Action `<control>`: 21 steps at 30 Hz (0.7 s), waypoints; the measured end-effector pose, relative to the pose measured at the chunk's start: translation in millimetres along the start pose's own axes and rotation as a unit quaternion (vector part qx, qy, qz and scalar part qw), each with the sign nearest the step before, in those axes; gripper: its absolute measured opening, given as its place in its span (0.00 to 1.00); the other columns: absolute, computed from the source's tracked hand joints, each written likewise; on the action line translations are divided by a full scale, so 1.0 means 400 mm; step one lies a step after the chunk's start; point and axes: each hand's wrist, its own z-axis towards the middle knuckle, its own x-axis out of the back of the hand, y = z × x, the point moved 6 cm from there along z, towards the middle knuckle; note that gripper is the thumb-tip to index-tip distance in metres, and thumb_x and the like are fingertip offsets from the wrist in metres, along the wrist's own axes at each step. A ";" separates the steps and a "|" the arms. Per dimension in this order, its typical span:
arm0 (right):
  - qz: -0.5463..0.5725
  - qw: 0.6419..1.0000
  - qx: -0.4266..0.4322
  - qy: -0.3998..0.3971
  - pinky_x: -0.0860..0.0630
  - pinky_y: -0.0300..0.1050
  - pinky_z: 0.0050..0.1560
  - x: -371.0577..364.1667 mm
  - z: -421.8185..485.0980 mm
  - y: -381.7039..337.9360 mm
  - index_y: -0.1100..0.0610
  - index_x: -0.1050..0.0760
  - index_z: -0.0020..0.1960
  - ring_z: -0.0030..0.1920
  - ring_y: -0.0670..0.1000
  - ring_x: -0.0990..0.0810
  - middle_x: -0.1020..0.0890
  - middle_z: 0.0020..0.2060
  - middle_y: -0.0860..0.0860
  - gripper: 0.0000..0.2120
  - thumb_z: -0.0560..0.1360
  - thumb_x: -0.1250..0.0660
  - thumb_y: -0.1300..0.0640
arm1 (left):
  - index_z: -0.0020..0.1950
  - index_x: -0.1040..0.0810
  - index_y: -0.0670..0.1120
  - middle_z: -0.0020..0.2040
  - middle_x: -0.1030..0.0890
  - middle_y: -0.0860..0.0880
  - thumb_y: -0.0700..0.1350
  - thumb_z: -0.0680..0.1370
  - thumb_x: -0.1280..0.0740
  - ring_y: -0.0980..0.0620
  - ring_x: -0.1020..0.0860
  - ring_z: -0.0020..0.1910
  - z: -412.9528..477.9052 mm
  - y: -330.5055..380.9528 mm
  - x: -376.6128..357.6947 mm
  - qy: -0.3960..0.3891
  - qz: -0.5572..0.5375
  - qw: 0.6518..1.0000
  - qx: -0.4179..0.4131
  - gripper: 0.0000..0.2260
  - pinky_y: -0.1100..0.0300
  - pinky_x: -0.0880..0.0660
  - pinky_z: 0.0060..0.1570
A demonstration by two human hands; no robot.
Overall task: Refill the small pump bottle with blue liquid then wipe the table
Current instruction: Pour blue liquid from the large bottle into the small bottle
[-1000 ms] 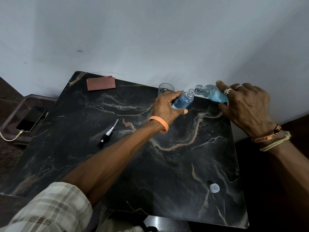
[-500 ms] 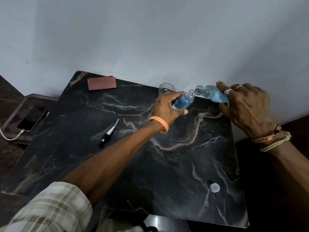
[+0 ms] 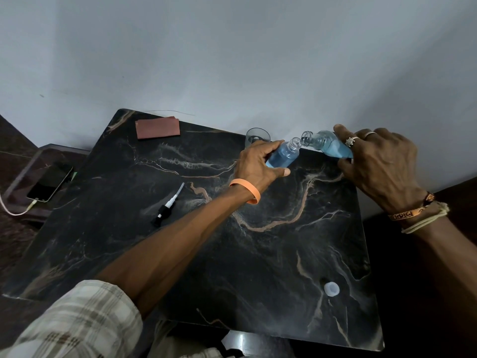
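At the far edge of the black marble table [image 3: 258, 254], my right hand [image 3: 382, 165] grips the tilted refill bottle [image 3: 326, 145], mouth against the small pump bottle [image 3: 282, 157] clasped in my left hand [image 3: 254, 167], pump head [image 3: 165, 208] lying apart.

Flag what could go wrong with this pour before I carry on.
1. The small clear bottle in the left hand is tilted and looks nearly full; it could overflow onto the black marble table.
2. The larger clear bottle in the right hand meets it mouth to narrow mouth; a slight slip may spill.
3. The clear glass tumbler stands just behind the left hand and might get knocked.
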 end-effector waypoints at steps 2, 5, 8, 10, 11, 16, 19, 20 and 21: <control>0.003 1.000 0.001 0.001 0.28 0.49 0.38 0.001 0.000 0.000 0.56 0.27 0.71 0.42 0.64 0.20 0.16 0.46 0.61 0.28 0.72 0.29 0.55 | 0.62 0.20 0.51 0.54 0.18 0.51 0.45 0.61 0.17 0.51 0.20 0.52 0.000 -0.001 0.000 -0.001 0.002 1.000 -0.002 0.30 0.52 0.18 0.51; 0.004 1.000 0.002 0.002 0.28 0.49 0.38 0.002 0.000 0.000 0.56 0.27 0.71 0.42 0.64 0.20 0.16 0.46 0.61 0.28 0.72 0.29 0.55 | 0.62 0.20 0.50 0.54 0.18 0.51 0.45 0.61 0.17 0.50 0.20 0.52 0.002 -0.003 -0.001 -0.002 0.000 1.000 -0.001 0.30 0.51 0.18 0.51; 0.008 1.000 -0.001 0.001 0.26 0.50 0.38 0.002 -0.002 -0.001 0.56 0.27 0.70 0.42 0.64 0.20 0.17 0.45 0.60 0.27 0.71 0.29 0.55 | 0.63 0.20 0.50 0.54 0.19 0.51 0.45 0.61 0.17 0.50 0.20 0.52 0.002 -0.004 -0.001 -0.002 0.002 1.000 -0.002 0.31 0.51 0.19 0.51; 0.007 1.000 -0.003 -0.001 0.26 0.50 0.38 0.002 -0.001 -0.001 0.56 0.27 0.70 0.42 0.64 0.21 0.17 0.45 0.60 0.28 0.71 0.30 0.55 | 0.63 0.20 0.50 0.54 0.19 0.51 0.45 0.61 0.17 0.51 0.20 0.52 0.002 -0.003 -0.001 -0.003 0.003 1.000 -0.003 0.31 0.51 0.18 0.51; 0.007 1.000 -0.003 -0.001 0.26 0.50 0.38 0.003 -0.002 -0.001 0.56 0.27 0.70 0.42 0.64 0.21 0.17 0.45 0.60 0.28 0.71 0.30 0.56 | 0.63 0.20 0.50 0.54 0.19 0.51 0.45 0.61 0.17 0.50 0.20 0.52 0.001 -0.003 -0.001 -0.003 0.003 1.000 -0.003 0.31 0.51 0.18 0.51; 0.009 1.000 -0.004 0.001 0.27 0.50 0.38 0.005 -0.003 -0.003 0.56 0.26 0.70 0.42 0.64 0.20 0.17 0.45 0.60 0.28 0.70 0.29 0.56 | 0.63 0.20 0.50 0.54 0.18 0.51 0.45 0.61 0.17 0.50 0.20 0.52 0.001 -0.003 -0.001 -0.003 0.006 1.000 -0.002 0.31 0.51 0.18 0.51; 0.009 1.000 -0.003 0.000 0.27 0.50 0.37 0.006 -0.003 -0.004 0.56 0.27 0.70 0.41 0.64 0.21 0.17 0.44 0.61 0.28 0.71 0.29 0.56 | 0.63 0.20 0.50 0.54 0.18 0.51 0.46 0.61 0.17 0.50 0.20 0.52 0.001 -0.003 0.000 -0.003 0.009 1.000 -0.002 0.31 0.51 0.18 0.51; 0.009 1.000 -0.002 0.000 0.28 0.50 0.37 0.006 -0.004 -0.003 0.56 0.27 0.70 0.41 0.64 0.21 0.17 0.44 0.61 0.28 0.71 0.29 0.56 | 0.63 0.20 0.50 0.55 0.18 0.51 0.46 0.61 0.17 0.50 0.20 0.52 0.001 -0.003 -0.001 -0.003 0.009 1.000 -0.001 0.31 0.51 0.18 0.51; 0.009 1.000 -0.002 0.001 0.28 0.50 0.37 0.006 -0.004 -0.003 0.57 0.27 0.70 0.41 0.64 0.20 0.17 0.44 0.61 0.27 0.71 0.29 0.56 | 0.63 0.20 0.50 0.55 0.18 0.51 0.46 0.62 0.17 0.50 0.20 0.52 0.001 -0.004 -0.002 -0.004 0.008 1.000 0.000 0.31 0.51 0.18 0.51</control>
